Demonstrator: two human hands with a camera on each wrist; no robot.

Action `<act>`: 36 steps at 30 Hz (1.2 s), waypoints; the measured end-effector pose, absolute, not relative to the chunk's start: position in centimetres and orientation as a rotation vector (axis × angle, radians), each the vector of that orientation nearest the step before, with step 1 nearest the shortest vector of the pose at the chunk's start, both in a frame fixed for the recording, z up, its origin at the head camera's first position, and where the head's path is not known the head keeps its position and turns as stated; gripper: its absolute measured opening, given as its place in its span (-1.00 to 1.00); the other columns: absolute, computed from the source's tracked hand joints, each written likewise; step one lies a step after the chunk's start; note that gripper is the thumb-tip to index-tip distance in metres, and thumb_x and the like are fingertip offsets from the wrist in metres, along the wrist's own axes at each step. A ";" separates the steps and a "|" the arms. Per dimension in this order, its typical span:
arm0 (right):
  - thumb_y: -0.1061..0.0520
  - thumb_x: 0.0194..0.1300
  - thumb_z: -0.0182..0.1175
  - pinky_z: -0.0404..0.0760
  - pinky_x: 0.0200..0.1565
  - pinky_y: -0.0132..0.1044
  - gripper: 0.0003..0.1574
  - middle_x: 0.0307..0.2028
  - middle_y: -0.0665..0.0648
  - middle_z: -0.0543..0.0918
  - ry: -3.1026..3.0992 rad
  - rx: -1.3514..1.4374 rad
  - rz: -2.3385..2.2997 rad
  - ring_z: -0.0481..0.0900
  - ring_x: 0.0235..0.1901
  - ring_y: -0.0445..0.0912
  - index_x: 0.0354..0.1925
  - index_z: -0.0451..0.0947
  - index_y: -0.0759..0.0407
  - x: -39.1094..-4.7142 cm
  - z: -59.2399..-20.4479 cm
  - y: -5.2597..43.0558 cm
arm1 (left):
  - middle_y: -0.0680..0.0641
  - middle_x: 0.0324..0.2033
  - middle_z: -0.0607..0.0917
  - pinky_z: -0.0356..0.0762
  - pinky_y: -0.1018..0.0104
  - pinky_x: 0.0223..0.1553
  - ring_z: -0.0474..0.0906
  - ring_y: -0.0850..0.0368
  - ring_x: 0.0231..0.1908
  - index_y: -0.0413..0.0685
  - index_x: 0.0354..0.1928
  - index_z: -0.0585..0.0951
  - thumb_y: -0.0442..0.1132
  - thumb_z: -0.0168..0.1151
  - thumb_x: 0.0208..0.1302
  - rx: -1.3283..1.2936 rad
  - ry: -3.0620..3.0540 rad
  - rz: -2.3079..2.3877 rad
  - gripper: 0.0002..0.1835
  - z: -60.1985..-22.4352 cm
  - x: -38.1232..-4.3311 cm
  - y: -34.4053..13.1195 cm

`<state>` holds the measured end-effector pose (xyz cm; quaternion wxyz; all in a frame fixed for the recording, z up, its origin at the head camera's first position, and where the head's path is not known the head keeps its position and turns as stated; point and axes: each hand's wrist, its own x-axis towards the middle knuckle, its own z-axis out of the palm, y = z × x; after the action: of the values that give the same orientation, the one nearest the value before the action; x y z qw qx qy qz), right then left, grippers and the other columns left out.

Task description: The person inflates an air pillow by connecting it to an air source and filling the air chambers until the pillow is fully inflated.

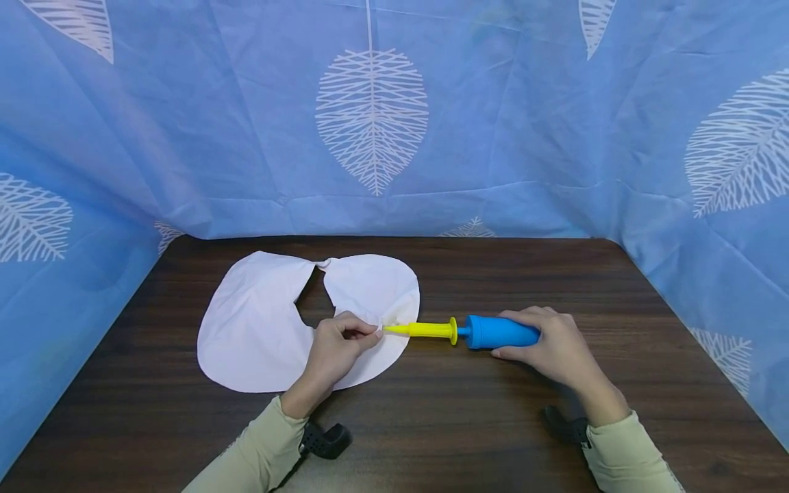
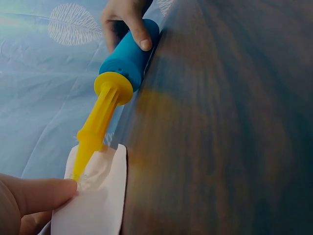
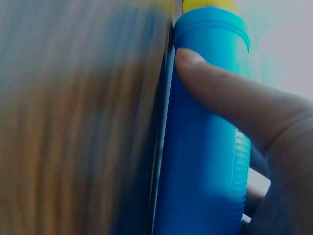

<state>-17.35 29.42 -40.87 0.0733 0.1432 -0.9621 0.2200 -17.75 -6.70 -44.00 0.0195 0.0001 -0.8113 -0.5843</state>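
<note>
A flat white inflatable neck pillow [image 1: 253, 329], limp and ring-like around a gap, lies on the table. My left hand [image 1: 335, 352] pinches its small clear valve between thumb and finger, near the pillow's right lobe. The yellow nozzle of a hand air pump [image 1: 502, 333] meets the valve at those fingertips; how deep it sits is hidden. My right hand [image 1: 551, 346] grips the pump's blue barrel, thumb along the near side, as the right wrist view also shows. A short length of blue rod shows between the barrel and the yellow flange [image 2: 113, 88].
The dark wood table [image 1: 444, 424] reaches back to a blue curtain [image 1: 493, 123] with white leaf prints, which also hangs at both sides. Dark wrist straps [image 1: 327, 440] sit over the pale sleeves [image 1: 253, 445].
</note>
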 end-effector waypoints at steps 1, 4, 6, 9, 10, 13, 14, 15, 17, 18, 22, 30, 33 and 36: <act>-0.10 0.10 0.68 0.41 0.13 0.37 -0.22 0.05 0.28 0.79 -2.886 0.438 0.661 0.64 0.11 0.32 0.25 0.73 0.11 -17.4 -40.9 29.1 | -0.05 -0.34 0.79 0.45 0.40 -0.26 0.50 0.13 -0.29 -0.12 -0.27 0.90 -0.36 0.56 0.24 -0.001 -2.517 -1.817 -0.96 -44.0 -17.7 -6.7; -0.08 0.09 0.69 0.39 0.15 0.39 -0.22 0.05 0.28 0.80 -2.876 0.448 0.660 0.64 0.11 0.32 0.25 0.74 0.11 -17.4 -41.0 28.4 | -0.05 -0.34 0.79 0.45 0.40 -0.25 0.50 0.12 -0.28 -0.12 -0.26 0.90 -0.36 0.56 0.24 -0.010 -2.522 -1.828 -0.95 -44.0 -17.7 -6.7; -0.08 0.09 0.69 0.38 0.16 0.40 -0.22 0.05 0.28 0.80 -2.872 0.449 0.657 0.64 0.11 0.31 0.25 0.74 0.11 -17.4 -41.0 28.1 | -0.05 -0.34 0.79 0.45 0.39 -0.25 0.50 0.11 -0.28 -0.11 -0.25 0.90 -0.35 0.56 0.25 -0.021 -2.526 -1.831 -0.94 -44.0 -17.7 -6.7; -0.07 0.08 0.70 0.37 0.17 0.40 -0.22 0.06 0.27 0.81 -2.866 0.451 0.657 0.64 0.11 0.31 0.24 0.74 0.10 -17.3 -41.2 27.8 | -0.05 -0.34 0.79 0.45 0.39 -0.24 0.50 0.11 -0.27 -0.11 -0.24 0.90 -0.35 0.57 0.25 -0.023 -2.531 -1.838 -0.94 -44.2 -17.6 -6.7; -0.08 0.08 0.70 0.37 0.17 0.40 -0.22 0.06 0.27 0.81 -2.865 0.453 0.657 0.64 0.11 0.30 0.24 0.74 0.09 -17.3 -41.3 27.8 | -0.05 -0.33 0.79 0.45 0.39 -0.24 0.51 0.11 -0.27 -0.11 -0.24 0.90 -0.35 0.57 0.25 -0.022 -2.529 -1.843 -0.94 -44.2 -17.6 -6.7; -0.10 0.08 0.70 0.38 0.15 0.38 -0.22 0.06 0.27 0.81 -2.868 0.465 0.645 0.65 0.09 0.30 0.24 0.74 0.09 -17.2 -41.4 27.8 | -0.06 -0.33 0.79 0.45 0.39 -0.24 0.51 0.11 -0.26 -0.11 -0.24 0.90 -0.35 0.57 0.25 -0.013 -2.522 -1.856 -0.94 -44.5 -17.5 -6.7; -0.10 0.08 0.70 0.39 0.14 0.37 -0.22 0.06 0.27 0.81 -2.871 0.469 0.635 0.65 0.09 0.29 0.24 0.74 0.09 -17.2 -41.4 27.8 | -0.06 -0.33 0.79 0.46 0.39 -0.24 0.51 0.12 -0.26 -0.12 -0.24 0.90 -0.36 0.56 0.25 -0.011 -2.518 -1.859 -0.94 -44.5 -17.5 -6.7; -0.10 0.09 0.70 0.39 0.12 0.36 -0.22 0.06 0.28 0.80 -2.876 0.476 0.627 0.65 0.09 0.29 0.24 0.73 0.09 -17.2 -41.4 27.8 | -0.06 -0.33 0.79 0.46 0.39 -0.25 0.51 0.12 -0.27 -0.12 -0.24 0.90 -0.36 0.57 0.24 -0.014 -2.518 -1.853 -0.93 -44.5 -17.4 -6.7; -0.07 0.10 0.69 0.40 0.10 0.34 -0.21 0.07 0.29 0.79 -2.889 0.483 0.613 0.64 0.09 0.30 0.26 0.72 0.10 -17.1 -41.3 27.9 | -0.07 -0.33 0.80 0.47 0.40 -0.27 0.52 0.12 -0.28 -0.12 -0.24 0.90 -0.36 0.57 0.24 -0.021 -2.518 -1.836 -0.93 -44.5 -17.5 -6.7; -0.05 0.11 0.69 0.40 0.10 0.34 -0.21 0.08 0.30 0.78 -2.896 0.485 0.609 0.63 0.10 0.30 0.28 0.71 0.10 -17.1 -41.2 27.9 | -0.07 -0.33 0.80 0.47 0.40 -0.28 0.52 0.13 -0.29 -0.12 -0.24 0.90 -0.36 0.57 0.24 -0.029 -2.518 -1.825 -0.93 -44.5 -17.5 -6.7; 0.03 0.17 0.65 0.40 0.13 0.37 -0.21 0.14 0.35 0.74 -2.921 0.498 0.625 0.60 0.15 0.35 0.34 0.66 0.10 -17.3 -40.7 28.0 | -0.07 -0.33 0.81 0.46 0.41 -0.31 0.51 0.13 -0.31 -0.12 -0.25 0.90 -0.37 0.58 0.23 -0.042 -2.511 -1.790 -0.93 -44.0 -17.8 -6.9; 0.03 0.23 0.61 0.48 0.14 0.39 -0.22 0.16 0.36 0.72 -2.958 0.490 0.708 0.59 0.16 0.37 0.37 0.64 0.09 -17.6 -40.5 29.3 | -0.09 -0.36 0.78 0.43 0.41 -0.32 0.49 0.13 -0.32 -0.15 -0.27 0.90 -0.39 0.57 0.22 -0.042 -2.512 -1.789 -0.94 -43.8 -17.9 -6.9; 0.00 0.24 0.61 0.53 0.10 0.40 -0.22 0.20 0.38 0.70 -2.984 0.441 0.737 0.56 0.21 0.41 0.38 0.64 0.09 -17.5 -40.4 30.5 | -0.08 -0.35 0.78 0.43 0.41 -0.31 0.50 0.13 -0.31 -0.13 -0.27 0.90 -0.38 0.57 0.22 -0.023 -2.505 -1.810 -0.94 -43.9 -17.8 -6.8; 0.00 0.22 0.62 0.42 0.16 0.45 -0.19 0.24 0.42 0.68 -2.992 0.389 0.748 0.48 0.27 0.44 0.39 0.63 0.11 -17.3 -40.2 31.8 | -0.07 -0.35 0.78 0.44 0.40 -0.30 0.50 0.13 -0.31 -0.12 -0.27 0.90 -0.38 0.56 0.23 -0.022 -2.495 -1.825 -0.94 -43.9 -17.6 -6.7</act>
<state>-17.34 31.81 -40.21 0.0166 0.1250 -0.9624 0.2405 -17.64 -6.71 -43.95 0.0252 -0.0070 -0.8068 -0.5902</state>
